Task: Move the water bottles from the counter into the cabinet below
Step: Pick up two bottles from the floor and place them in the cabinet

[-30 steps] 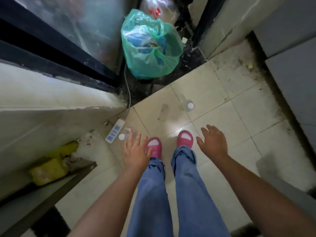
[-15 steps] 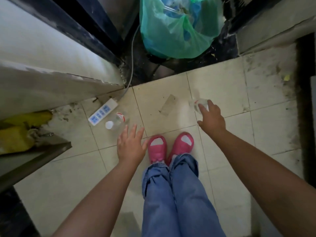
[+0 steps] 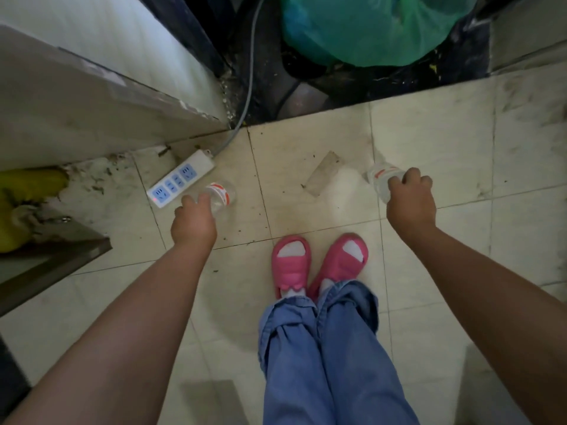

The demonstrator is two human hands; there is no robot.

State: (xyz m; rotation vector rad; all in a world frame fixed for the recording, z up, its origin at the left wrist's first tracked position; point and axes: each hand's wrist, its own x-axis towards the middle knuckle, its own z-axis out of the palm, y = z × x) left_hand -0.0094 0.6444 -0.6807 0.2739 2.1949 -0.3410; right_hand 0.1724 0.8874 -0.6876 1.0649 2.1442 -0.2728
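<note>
Two clear water bottles with red-and-white labels stand on the tiled floor in front of my feet. My left hand (image 3: 194, 223) is closed over the top of the left bottle (image 3: 222, 194), next to a power strip. My right hand (image 3: 410, 201) grips the top of the right bottle (image 3: 379, 179); its cap is hidden under my fingers. Both bottles look to be still resting on the floor. At the left edge an open cabinet shows a dark door edge (image 3: 55, 265).
A white power strip (image 3: 181, 179) with a grey cable lies by the left bottle. A green plastic bag (image 3: 368, 29) sits at the far end on a dark sill. Yellow items (image 3: 21, 207) lie inside the cabinet. My pink slippers (image 3: 319, 262) stand between my arms.
Both hands have reached down and forward. The right hand closed on the right bottle first; the left hand has now closed on the left bottle. The view has dropped closer to the floor.
</note>
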